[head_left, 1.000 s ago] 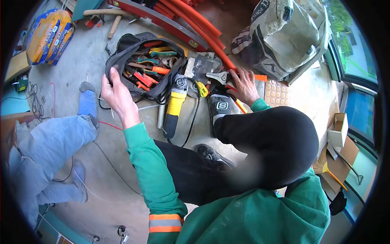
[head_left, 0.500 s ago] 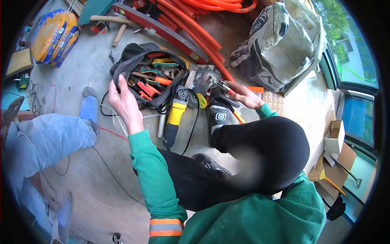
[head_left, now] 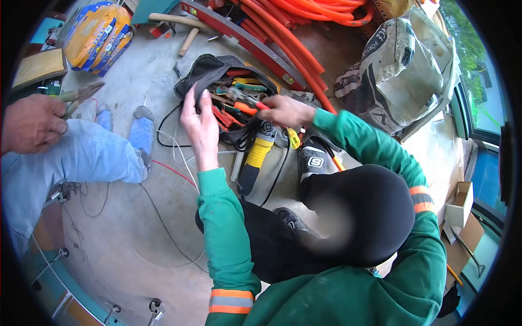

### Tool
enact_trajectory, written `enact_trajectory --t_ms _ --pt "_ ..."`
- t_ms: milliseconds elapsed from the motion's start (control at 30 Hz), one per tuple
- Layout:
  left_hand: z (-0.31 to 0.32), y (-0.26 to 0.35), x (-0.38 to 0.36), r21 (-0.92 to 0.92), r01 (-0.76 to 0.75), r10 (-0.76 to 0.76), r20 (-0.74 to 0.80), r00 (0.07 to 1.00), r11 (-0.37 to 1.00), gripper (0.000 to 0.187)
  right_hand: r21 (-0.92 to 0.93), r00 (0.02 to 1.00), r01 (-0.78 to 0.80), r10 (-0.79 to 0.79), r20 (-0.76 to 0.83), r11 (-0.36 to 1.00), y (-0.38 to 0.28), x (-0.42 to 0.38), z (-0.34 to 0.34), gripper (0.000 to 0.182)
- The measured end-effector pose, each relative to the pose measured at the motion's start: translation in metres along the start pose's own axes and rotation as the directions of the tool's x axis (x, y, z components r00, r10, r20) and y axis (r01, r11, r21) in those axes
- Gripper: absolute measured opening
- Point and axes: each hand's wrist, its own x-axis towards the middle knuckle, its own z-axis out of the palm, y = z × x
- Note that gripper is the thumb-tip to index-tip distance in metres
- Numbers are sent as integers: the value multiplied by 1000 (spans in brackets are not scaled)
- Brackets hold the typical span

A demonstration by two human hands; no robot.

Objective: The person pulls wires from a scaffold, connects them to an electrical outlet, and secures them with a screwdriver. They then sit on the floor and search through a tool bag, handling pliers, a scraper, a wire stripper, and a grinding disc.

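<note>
My left hand [head_left: 200,122] grips the near left rim of a black tool bag [head_left: 197,81], thumb inside and fingers along the outside. Closed around the red handles of metal-jawed pliers [head_left: 243,98], my right hand [head_left: 289,111] is over the bag's opening. Red, orange, yellow and teal handles crowd the inside, several partly hidden by the rim and the pliers. Just below the bag lies a yellow and dark angle grinder [head_left: 258,157], beside a small yellow tool [head_left: 294,138].
A co-worker's hand [head_left: 33,122] holds pliers [head_left: 79,96] at the left, above a jeans-clad leg. Beyond the bag lie a red spirit level [head_left: 250,46], orange conduit [head_left: 304,65] and a hammer [head_left: 188,42]. A cement sack [head_left: 399,70] stands right; cables cross the floor.
My right hand has moved left with the pliers, from beside the bag to over its opening. My left hand stays on the rim. The co-worker's hand with pliers has come into view.
</note>
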Motion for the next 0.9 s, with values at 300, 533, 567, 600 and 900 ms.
enact_trajectory --t_ms 300,533,567,600,900 --pt "3 10 -7 85 -28 21 77 997 996 28 -511 866 309 -459 -198 802 -30 124 34 94" --pt "-6 11 -4 5 139 -139 7 990 990 23 -383 837 305 -437 -330 872 35 66 38 60" --pt "-5 9 -3 13 171 -171 10 985 985 22 -348 791 353 -475 -386 869 47 74 36 48" --pt "-3 9 -3 21 203 -203 16 979 979 22 -264 710 420 -495 -501 868 31 61 27 43" --pt "-6 15 -9 -4 299 -299 -66 952 954 35 -320 367 838 -891 -266 441 -185 27 -15 63"
